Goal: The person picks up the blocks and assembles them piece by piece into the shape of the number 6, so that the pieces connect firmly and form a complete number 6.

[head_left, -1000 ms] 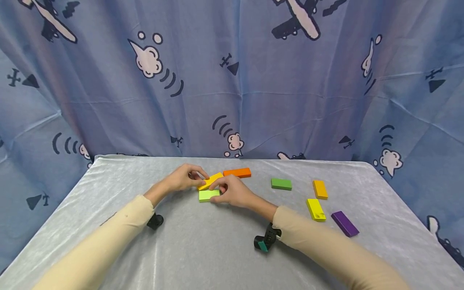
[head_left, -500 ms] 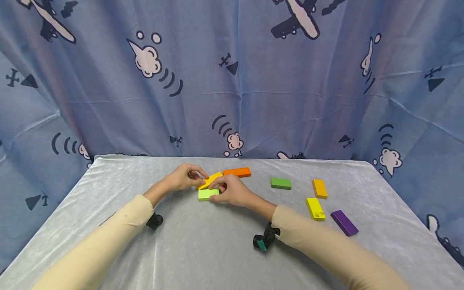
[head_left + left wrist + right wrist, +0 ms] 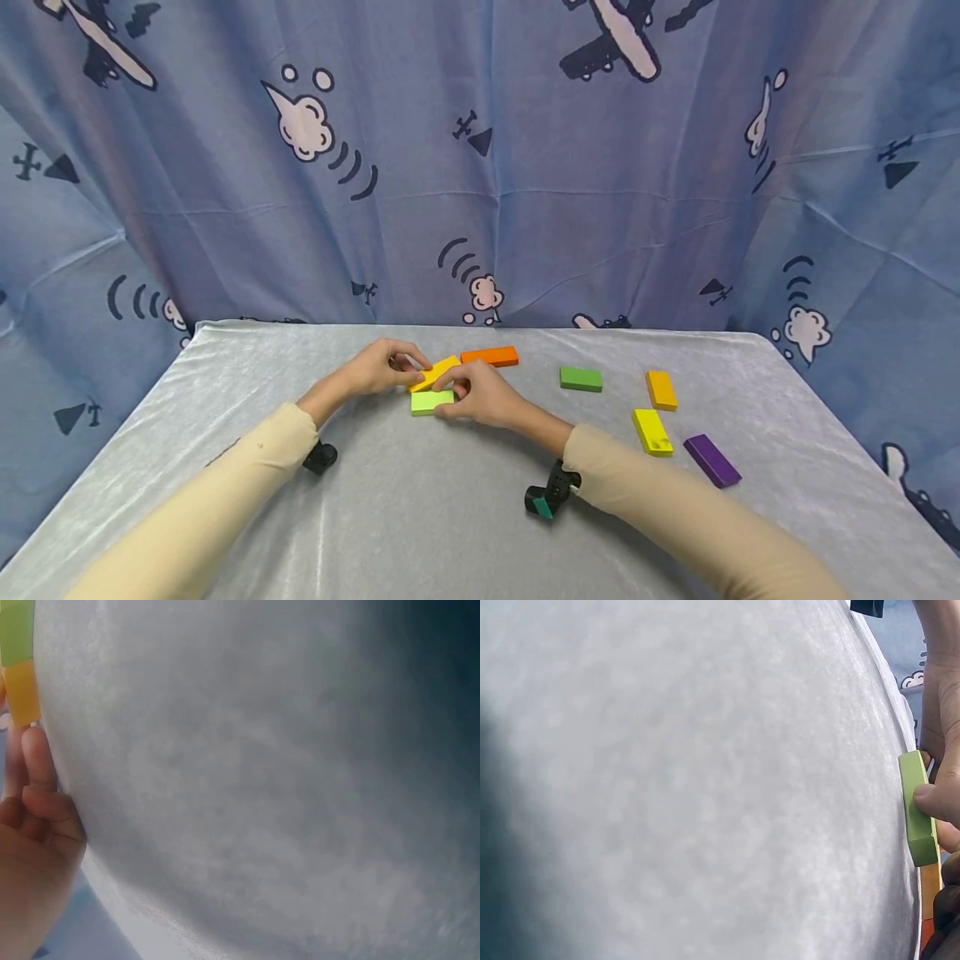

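Between thumb and fingers my left hand (image 3: pixel 377 367) grips the left end of a yellow-orange block (image 3: pixel 441 370) that lies slanted on the table. In front of it lies a light green block (image 3: pixel 426 402). My right hand (image 3: pixel 486 395) pinches this block's right end, thumb on the near side and fingers at the far side. The right wrist view shows the thumb pressed on the light green block (image 3: pixel 915 814). An orange block (image 3: pixel 491 357) lies behind, close to the slanted block's right end.
To the right on the grey cloth-covered table (image 3: pixel 420 517) lie a green block (image 3: pixel 581 379), an amber block (image 3: pixel 662 391), a yellow block with a dark smudge (image 3: pixel 652 432) and a purple block (image 3: pixel 712 461). A blue patterned curtain (image 3: pixel 420 225) hangs behind the table.
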Demonstrator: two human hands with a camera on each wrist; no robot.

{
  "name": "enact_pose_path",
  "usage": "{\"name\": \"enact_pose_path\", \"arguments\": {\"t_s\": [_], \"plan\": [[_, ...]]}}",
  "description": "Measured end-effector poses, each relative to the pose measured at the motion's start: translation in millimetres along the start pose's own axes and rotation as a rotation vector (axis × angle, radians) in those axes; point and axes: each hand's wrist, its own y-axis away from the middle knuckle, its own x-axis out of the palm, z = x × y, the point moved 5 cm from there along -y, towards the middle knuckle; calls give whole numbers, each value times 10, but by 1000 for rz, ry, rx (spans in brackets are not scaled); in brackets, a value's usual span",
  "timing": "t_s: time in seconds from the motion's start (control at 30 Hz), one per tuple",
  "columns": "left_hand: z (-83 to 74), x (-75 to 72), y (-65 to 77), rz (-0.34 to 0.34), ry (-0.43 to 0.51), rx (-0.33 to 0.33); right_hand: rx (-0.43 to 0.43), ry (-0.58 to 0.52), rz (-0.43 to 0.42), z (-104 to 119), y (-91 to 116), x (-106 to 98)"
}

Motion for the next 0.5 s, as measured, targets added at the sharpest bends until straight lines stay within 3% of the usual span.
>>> {"name": "enact_pose_path", "arguments": {"t_s": [0.5], "plan": [[2, -3, -4, -1, -1, 5, 0, 4, -8, -22, 12, -11]]}}
